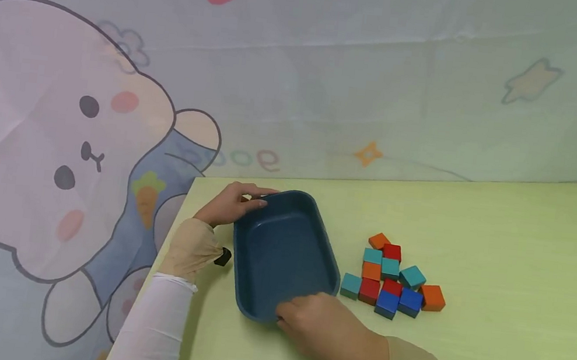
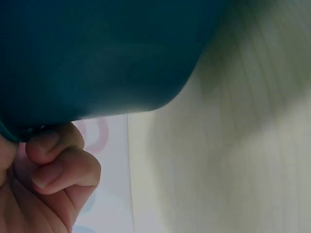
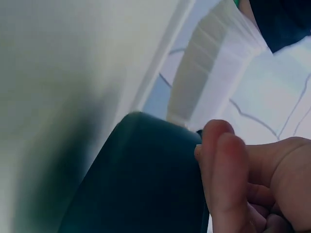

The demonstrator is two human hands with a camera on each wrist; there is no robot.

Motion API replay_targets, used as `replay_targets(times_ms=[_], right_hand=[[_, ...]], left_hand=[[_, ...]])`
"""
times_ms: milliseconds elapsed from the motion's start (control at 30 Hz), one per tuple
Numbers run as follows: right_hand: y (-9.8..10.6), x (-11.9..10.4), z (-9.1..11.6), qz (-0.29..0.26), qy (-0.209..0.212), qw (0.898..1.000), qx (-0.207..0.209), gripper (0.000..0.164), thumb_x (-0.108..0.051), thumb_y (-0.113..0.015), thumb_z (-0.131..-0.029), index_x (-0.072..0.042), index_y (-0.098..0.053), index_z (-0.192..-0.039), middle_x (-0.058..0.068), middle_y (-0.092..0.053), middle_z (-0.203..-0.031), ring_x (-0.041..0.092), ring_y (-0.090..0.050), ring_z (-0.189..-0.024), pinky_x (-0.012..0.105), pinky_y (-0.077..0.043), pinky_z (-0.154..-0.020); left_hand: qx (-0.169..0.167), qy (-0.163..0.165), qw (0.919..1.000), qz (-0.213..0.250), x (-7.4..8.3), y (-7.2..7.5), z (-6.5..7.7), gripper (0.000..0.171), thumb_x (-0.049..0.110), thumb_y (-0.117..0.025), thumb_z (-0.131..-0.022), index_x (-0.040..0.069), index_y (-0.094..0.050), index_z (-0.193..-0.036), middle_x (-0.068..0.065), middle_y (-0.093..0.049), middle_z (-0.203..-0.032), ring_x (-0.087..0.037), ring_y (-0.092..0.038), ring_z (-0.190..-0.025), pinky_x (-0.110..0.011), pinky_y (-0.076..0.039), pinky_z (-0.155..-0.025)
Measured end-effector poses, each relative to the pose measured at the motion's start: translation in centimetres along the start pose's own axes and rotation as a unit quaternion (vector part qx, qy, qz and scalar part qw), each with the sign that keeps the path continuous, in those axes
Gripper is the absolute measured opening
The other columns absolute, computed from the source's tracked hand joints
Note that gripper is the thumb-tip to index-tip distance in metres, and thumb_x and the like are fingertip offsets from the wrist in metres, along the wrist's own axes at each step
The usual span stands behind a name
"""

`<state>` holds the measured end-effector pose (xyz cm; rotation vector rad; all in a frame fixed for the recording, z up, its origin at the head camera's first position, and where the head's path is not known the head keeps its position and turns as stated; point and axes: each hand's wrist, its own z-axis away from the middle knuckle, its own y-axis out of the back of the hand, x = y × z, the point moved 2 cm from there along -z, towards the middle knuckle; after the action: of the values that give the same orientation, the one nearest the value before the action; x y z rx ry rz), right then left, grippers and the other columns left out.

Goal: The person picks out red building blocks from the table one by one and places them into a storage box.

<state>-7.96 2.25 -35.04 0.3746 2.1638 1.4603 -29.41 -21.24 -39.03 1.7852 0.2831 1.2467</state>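
Observation:
A dark blue rectangular plastic bin [image 1: 288, 256] has a bare inside, its long side running away from the person. My left hand [image 1: 230, 204] grips the rim at the far left corner, thumb over the edge; in the left wrist view its fingers [image 2: 70, 170] curl under the lip. At the near end my right hand [image 1: 322, 331] pinches the rim, and the right wrist view shows its fingers [image 3: 228, 170] against the outer wall. Under the bin's wall [image 2: 112, 58] a shadow falls on the table. Close to its right side lies a cluster of small cubes, including a teal cube [image 1: 350, 286].
Several orange, red, teal and blue cubes [image 1: 387, 303] sit packed together on the pale yellow-green table [image 1: 523, 257]. A cloth backdrop [image 1: 329, 90] with a cartoon bunny rises behind and to the left. The table's left edge runs beside the left forearm.

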Motion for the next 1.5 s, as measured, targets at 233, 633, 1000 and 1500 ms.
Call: replay_targets(times_ms=[233, 633, 1000, 1500], right_hand=[[-1.5, -1.4, 0.0, -0.002, 0.011, 0.997, -0.075, 0.008, -0.010, -0.067, -0.088, -0.013, -0.065, -0.082, -0.004, -0.069, -0.068, 0.003, -0.057, -0.052, 0.012, -0.044, -0.049], [-2.0, -2.0, -0.2, -0.042, -0.001, 0.998, -0.051, 0.005, -0.010, -0.063, -0.092, -0.010, -0.068, -0.090, -0.003, -0.074, -0.074, 0.002, -0.064, -0.058, 0.014, -0.052, -0.054], [-1.1, -0.9, 0.2, -0.119, -0.020, 0.990, -0.077, 0.020, -0.020, -0.063, -0.094, -0.009, -0.069, -0.110, -0.003, -0.077, -0.087, -0.001, -0.066, -0.066, 0.014, -0.054, -0.064], [4.1, 6.8, 1.3, -0.036, -0.075, 0.988, 0.133, 0.007, -0.015, -0.074, -0.084, -0.013, -0.074, -0.091, -0.008, -0.066, -0.061, -0.001, -0.050, -0.049, 0.014, -0.043, -0.049]], left_hand=[[-0.001, -0.026, 0.9996, -0.009, 1.2, -0.8, -0.7, 0.030, 0.025, -0.063, -0.095, 0.023, -0.069, -0.124, -0.004, -0.070, -0.088, -0.016, -0.063, -0.085, -0.032, -0.055, -0.073], [0.038, 0.057, 0.9974, -0.020, 1.6, -1.7, -1.3, 0.031, 0.046, -0.065, -0.090, 0.024, -0.073, -0.111, -0.006, -0.072, -0.088, -0.020, -0.063, -0.073, -0.033, -0.051, -0.063], [0.079, 0.227, 0.9694, 0.048, 4.5, -2.9, 4.9, 0.044, 0.050, -0.056, -0.094, 0.012, -0.049, -0.115, -0.009, -0.059, -0.070, -0.022, -0.059, -0.043, -0.034, -0.052, -0.047], [0.195, 0.246, 0.9462, 0.079, 6.9, -5.0, 9.7, 0.024, 0.029, -0.064, -0.093, 0.009, -0.051, -0.095, 0.000, -0.050, -0.053, -0.011, -0.049, -0.030, -0.027, -0.047, -0.037]])
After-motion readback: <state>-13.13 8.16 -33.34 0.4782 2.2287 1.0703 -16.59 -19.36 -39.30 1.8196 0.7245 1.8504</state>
